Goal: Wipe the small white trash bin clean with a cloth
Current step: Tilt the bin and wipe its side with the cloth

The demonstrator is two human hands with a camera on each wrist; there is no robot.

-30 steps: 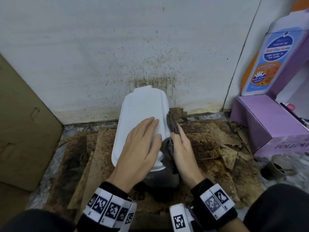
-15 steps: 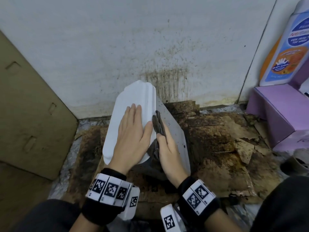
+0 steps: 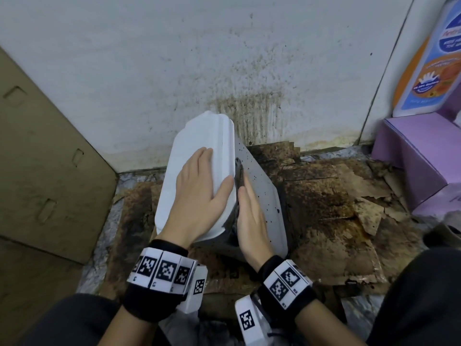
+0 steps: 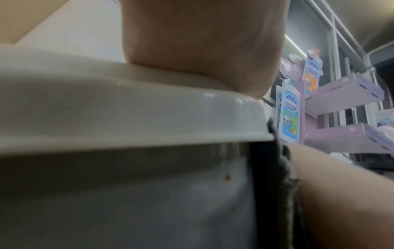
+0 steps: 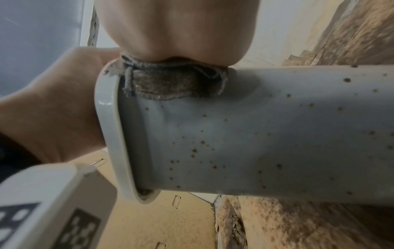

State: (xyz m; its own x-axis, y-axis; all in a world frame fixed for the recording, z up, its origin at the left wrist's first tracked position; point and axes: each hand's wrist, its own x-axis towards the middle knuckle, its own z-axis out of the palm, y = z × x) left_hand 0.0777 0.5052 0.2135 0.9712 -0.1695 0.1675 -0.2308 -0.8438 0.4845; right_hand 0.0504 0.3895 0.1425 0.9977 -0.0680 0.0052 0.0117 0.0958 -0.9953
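Note:
The small white trash bin (image 3: 264, 196) stands tipped to the left on the stained floor, its right wall dotted with brown specks. My left hand (image 3: 199, 191) lies flat on the white lid (image 3: 194, 138), fingers straight. My right hand (image 3: 249, 213) presses a dark grey cloth (image 3: 239, 173) against the bin's right wall just under the lid rim, fingers straight along the wall. The right wrist view shows the cloth (image 5: 175, 82) squeezed between the palm and the speckled wall (image 5: 255, 134). In the left wrist view the lid rim (image 4: 106, 118) fills the frame, with the cloth (image 4: 275, 168) at its right.
A brown cardboard panel (image 3: 45, 171) leans at the left. The white wall (image 3: 249, 96) behind the bin is spattered. Torn, stained cardboard (image 3: 336, 208) covers the floor. A purple shelf unit (image 3: 411, 158) with a large bottle (image 3: 429, 66) stands at the right. My knees frame the bottom.
The bin has tipped further to the left, showing more of its speckled right wall. My right hand has slid the cloth up along that wall; the left hand stays flat on the lid.

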